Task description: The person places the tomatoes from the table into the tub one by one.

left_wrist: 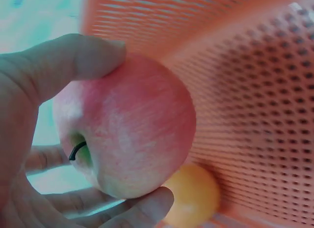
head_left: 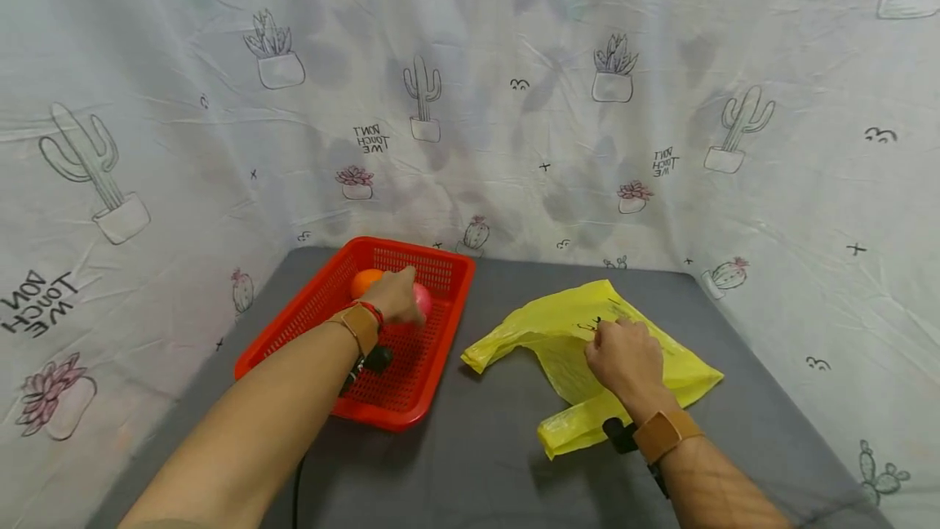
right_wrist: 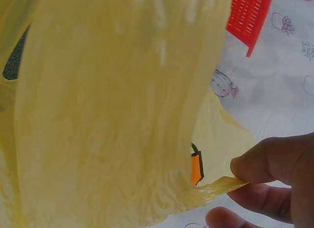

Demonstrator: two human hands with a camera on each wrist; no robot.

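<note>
My left hand grips a pink-red apple inside the red plastic basket, thumb over the top and fingers curled beneath. The stem shows towards the palm in the left wrist view. Behind the apple, an orange rests against the basket's perforated wall; in the head view the orange is partly covered by the hand. At the right, my right hand pinches the edge of a yellow plastic bag between thumb and forefinger. The bag is raised at that edge, its two handles spreading towards the left.
The basket stands at the left of a grey table, with the bag at the right. A whitish curtain printed with cactus drawings hangs behind and along both sides. Dark wrist cameras sit under both wrists.
</note>
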